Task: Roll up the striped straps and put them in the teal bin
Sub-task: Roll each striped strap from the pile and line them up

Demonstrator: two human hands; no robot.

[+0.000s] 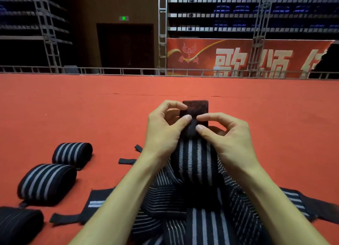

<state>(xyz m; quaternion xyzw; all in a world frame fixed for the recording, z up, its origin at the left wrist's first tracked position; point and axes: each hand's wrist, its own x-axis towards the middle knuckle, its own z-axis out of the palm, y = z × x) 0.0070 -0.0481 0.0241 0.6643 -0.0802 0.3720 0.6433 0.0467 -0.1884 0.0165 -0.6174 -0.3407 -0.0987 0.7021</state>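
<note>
The left hand [165,127] is pinching the top end of a striped strap [196,164] with its thumb and first finger curled in. The right hand [227,136] is doing the same thing from the other side, with its thumb and finger squeezing the cloth right beside the left ones. Both hands are holding the strap up off the red carpet [73,107], and a dark fuzzy tab [199,105] is sticking up above the fingertips. It looks like the person is just starting to roll this end. The rest of the strap is hanging down between the arms and running into a messy pile of loose straps [165,199] close to the body. Because the long tail is lying mixed in with that pile, it might be getting tangled, and a pull could be dragging other straps along. The first fold is small, so a weak pinch could be letting it pop open. If the roll is starting crooked, it may be coming out lopsided. Off to the left, a near roll [46,182] and a far roll [72,154] are sitting done on the carpet. The teal bin is not showing anywhere in this view.
</note>
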